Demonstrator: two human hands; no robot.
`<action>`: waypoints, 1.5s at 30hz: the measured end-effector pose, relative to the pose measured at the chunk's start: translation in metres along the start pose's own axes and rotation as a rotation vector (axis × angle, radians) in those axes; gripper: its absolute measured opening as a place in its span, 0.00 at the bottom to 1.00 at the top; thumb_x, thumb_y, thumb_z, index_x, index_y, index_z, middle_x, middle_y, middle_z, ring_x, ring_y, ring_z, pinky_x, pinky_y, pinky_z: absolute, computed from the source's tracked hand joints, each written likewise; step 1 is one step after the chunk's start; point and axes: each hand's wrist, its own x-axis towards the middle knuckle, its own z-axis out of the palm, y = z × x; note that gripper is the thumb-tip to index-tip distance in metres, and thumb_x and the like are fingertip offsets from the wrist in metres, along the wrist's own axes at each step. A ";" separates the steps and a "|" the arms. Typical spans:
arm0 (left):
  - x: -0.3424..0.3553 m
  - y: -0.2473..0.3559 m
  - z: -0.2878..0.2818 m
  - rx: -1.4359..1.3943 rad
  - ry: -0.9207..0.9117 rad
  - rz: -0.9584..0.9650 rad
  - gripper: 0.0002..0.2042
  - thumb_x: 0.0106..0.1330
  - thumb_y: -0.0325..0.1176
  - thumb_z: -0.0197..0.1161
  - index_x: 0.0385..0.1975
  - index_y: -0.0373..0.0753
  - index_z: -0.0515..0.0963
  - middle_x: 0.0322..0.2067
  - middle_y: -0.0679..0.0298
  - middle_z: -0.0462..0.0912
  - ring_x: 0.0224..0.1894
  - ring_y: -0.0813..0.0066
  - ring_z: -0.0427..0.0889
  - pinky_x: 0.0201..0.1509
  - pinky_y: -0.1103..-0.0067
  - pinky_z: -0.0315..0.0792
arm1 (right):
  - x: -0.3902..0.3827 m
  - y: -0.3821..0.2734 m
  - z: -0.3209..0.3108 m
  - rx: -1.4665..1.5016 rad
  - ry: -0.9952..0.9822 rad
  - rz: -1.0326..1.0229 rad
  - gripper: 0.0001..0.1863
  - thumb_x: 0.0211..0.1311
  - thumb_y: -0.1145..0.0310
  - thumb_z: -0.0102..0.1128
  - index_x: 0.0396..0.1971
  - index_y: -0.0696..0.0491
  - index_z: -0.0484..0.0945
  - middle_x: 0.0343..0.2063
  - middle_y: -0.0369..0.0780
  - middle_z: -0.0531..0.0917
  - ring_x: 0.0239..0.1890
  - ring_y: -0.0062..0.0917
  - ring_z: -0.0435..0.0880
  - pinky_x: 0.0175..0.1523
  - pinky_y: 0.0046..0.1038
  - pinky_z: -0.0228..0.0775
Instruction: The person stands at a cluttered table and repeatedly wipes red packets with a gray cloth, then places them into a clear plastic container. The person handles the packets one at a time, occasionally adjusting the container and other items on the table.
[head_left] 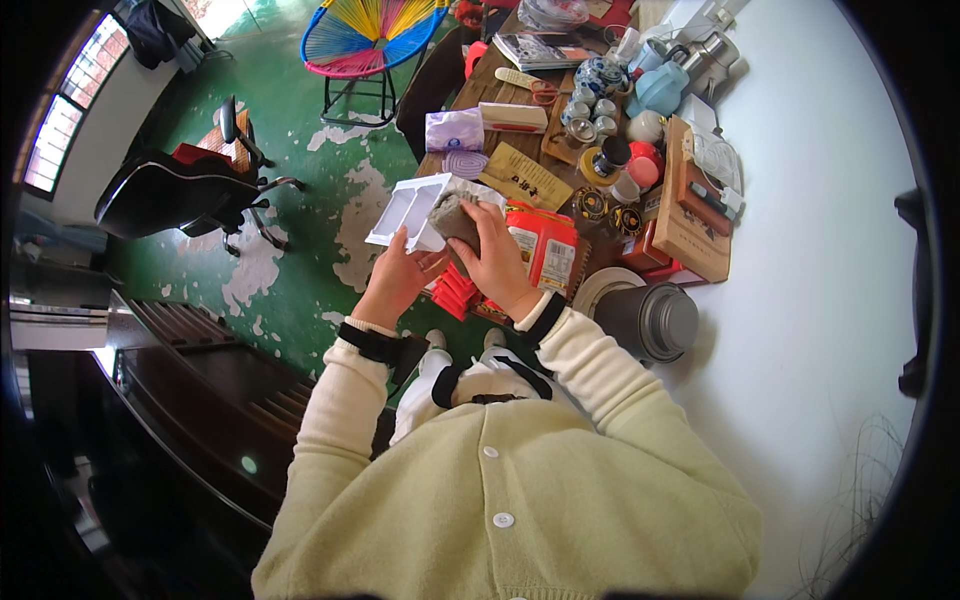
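Above the table's near left corner, my left hand (393,280) grips the lower edge of a white divided tray (428,238). The tray is tilted, and its compartments face up and to the left. My right hand (492,262) is closed around a bunched grey-brown cloth (455,222), which lies against the tray's right side. Part of the cloth is hidden under my fingers. Below and right of this hand are red packages (545,245) with white labels. Smaller red packets (455,292) lie under my right wrist.
On the wooden table are a brown paper packet (525,177), a purple tissue pack (455,131), scissors (545,92), small cups (604,108), a blue pitcher (660,88) and a wooden box (690,210). A grey lidded bin (650,320) stands by the white wall. An office chair (165,190) is at left.
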 end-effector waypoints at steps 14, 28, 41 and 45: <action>0.003 -0.007 -0.016 0.122 -0.103 0.035 0.16 0.77 0.37 0.49 0.57 0.33 0.67 0.49 0.53 0.78 0.48 0.61 0.78 0.56 0.66 0.75 | -0.009 0.025 -0.018 -0.083 -0.089 -0.026 0.28 0.58 0.71 0.68 0.60 0.51 0.73 0.55 0.48 0.75 0.57 0.47 0.76 0.60 0.40 0.71; 0.046 0.007 -0.011 0.752 -0.027 0.063 0.18 0.76 0.43 0.56 0.57 0.37 0.73 0.48 0.60 0.78 0.45 0.66 0.79 0.49 0.68 0.76 | -0.039 0.072 -0.055 -0.253 0.038 0.300 0.28 0.58 0.72 0.68 0.60 0.51 0.73 0.54 0.46 0.78 0.57 0.45 0.77 0.61 0.39 0.70; 0.162 0.064 -0.074 1.423 0.037 0.288 0.23 0.74 0.42 0.55 0.55 0.26 0.70 0.48 0.43 0.82 0.51 0.52 0.82 0.53 0.65 0.73 | -0.080 0.087 -0.081 -0.314 0.049 0.457 0.36 0.59 0.74 0.66 0.68 0.55 0.63 0.54 0.48 0.76 0.57 0.47 0.75 0.61 0.40 0.69; 0.181 0.070 -0.077 1.661 0.004 0.295 0.24 0.73 0.43 0.57 0.57 0.27 0.70 0.48 0.37 0.81 0.53 0.41 0.80 0.55 0.62 0.73 | -0.084 0.085 -0.079 -0.339 0.035 0.537 0.35 0.59 0.74 0.65 0.67 0.54 0.64 0.54 0.48 0.76 0.57 0.48 0.75 0.60 0.40 0.69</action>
